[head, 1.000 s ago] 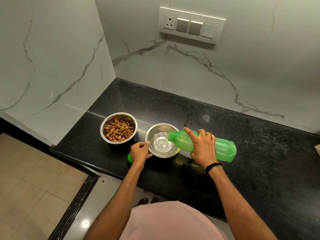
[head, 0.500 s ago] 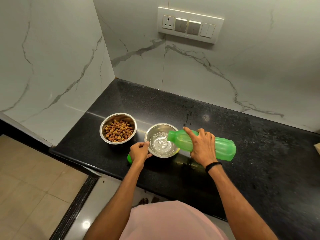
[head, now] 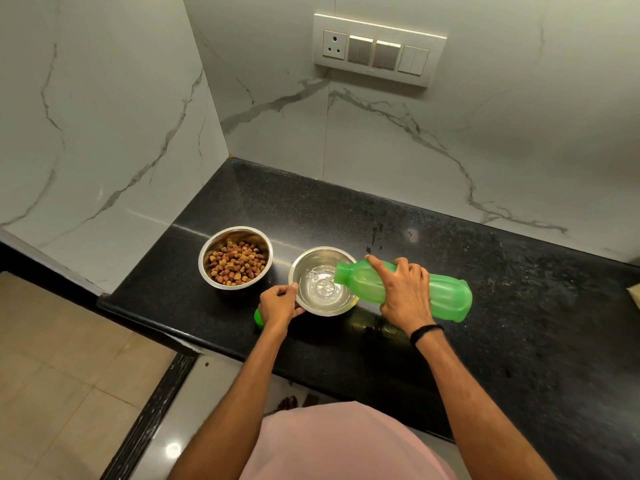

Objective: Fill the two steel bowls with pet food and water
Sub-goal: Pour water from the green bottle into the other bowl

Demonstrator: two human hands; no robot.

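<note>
I'm tipping the green bottle (head: 412, 292) over the water bowl (head: 323, 282) on the tabletop (head: 519, 306), right hand (head: 403, 294) wrapped mid-body; left hand (head: 277, 304) pinching the slick rim, probably holding its cap

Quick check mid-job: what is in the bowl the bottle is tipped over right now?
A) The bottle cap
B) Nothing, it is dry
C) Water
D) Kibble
C: the green bottle, held by the right hand, is tipped with its mouth over the right bowl, where clear water pools; the kibble is in the left bowl.
</note>
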